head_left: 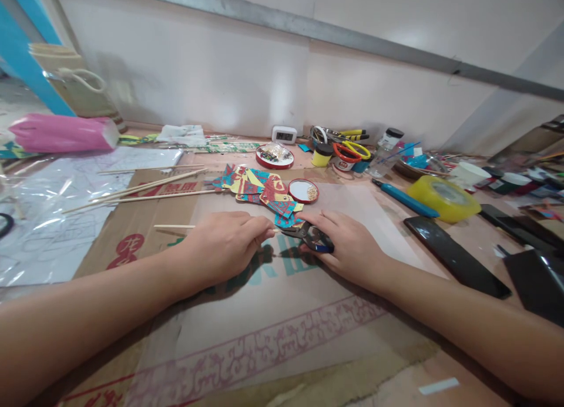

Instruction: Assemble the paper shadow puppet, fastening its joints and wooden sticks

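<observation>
My left hand [227,245] is closed in a pinch on a thin wooden stick [174,226] that lies across the cardboard [132,236]. My right hand [348,245] grips small dark-handled pliers or cutters [311,235], whose jaws point left toward the stick's end by my left fingertips. Just beyond both hands lies a colourful paper figure [264,192] in red, blue and yellow. A small round red lid [303,191] holding tiny beads sits beside it.
More sticks [145,187] lie at the left on the cardboard. A yellow tape roll [443,198], a blue pen [403,198], a black phone [456,257], scissors [352,148], jars and a red dish [274,156] crowd the back and right. A pink roll [61,132] lies at the far left.
</observation>
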{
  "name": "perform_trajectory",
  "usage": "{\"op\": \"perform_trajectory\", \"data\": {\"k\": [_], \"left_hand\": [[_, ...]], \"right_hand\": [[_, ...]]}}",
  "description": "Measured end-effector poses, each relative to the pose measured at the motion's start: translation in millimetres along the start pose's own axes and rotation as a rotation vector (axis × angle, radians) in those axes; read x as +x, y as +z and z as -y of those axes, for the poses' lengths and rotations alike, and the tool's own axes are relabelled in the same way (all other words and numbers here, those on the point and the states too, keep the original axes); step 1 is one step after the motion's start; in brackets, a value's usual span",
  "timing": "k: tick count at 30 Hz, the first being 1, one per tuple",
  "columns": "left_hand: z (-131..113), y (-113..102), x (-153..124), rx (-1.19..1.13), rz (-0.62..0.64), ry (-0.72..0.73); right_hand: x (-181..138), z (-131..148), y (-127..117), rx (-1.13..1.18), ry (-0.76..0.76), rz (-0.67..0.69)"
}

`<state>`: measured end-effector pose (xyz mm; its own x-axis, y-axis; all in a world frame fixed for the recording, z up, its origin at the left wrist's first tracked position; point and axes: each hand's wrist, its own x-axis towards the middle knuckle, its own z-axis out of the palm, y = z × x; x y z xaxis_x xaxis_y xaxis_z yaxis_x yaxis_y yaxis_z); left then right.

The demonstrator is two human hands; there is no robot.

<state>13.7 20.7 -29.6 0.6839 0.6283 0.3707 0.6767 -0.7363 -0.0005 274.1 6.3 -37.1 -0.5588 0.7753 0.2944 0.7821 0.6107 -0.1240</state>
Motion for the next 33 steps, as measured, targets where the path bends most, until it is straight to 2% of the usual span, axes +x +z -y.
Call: {"op": "perform_trajectory", "data": {"k": [13, 19, 25, 27, 33], "left_hand": [[0.3, 1.3, -0.6, -0.013, -0.030, 0.027], [1.4, 1.1, -4.0, -0.073, -0.250, 0.153], [2.0, -12.1, -6.2, 0.176, -0.215, 0.320], [1.8, -12.9, -5.4, 0.213, -0.195, 0.310], [0.0, -3.5, -1.9, 0.085, -0.219, 0.173]], "right_hand": [[-0.5, 0.2, -1.2, 0.034, -0.024, 0.011], [-0.8, 1.1, -3.2, 0.054, -0.027, 0.025], [-1.4, 2.2, -4.5, 0.093, -0.026, 0.043], [-1.5, 2.1, -3.5, 0.103, -0.022, 0.046], [0.6, 1.8, -2.1, 0.087, 0.025, 0.018]]}}
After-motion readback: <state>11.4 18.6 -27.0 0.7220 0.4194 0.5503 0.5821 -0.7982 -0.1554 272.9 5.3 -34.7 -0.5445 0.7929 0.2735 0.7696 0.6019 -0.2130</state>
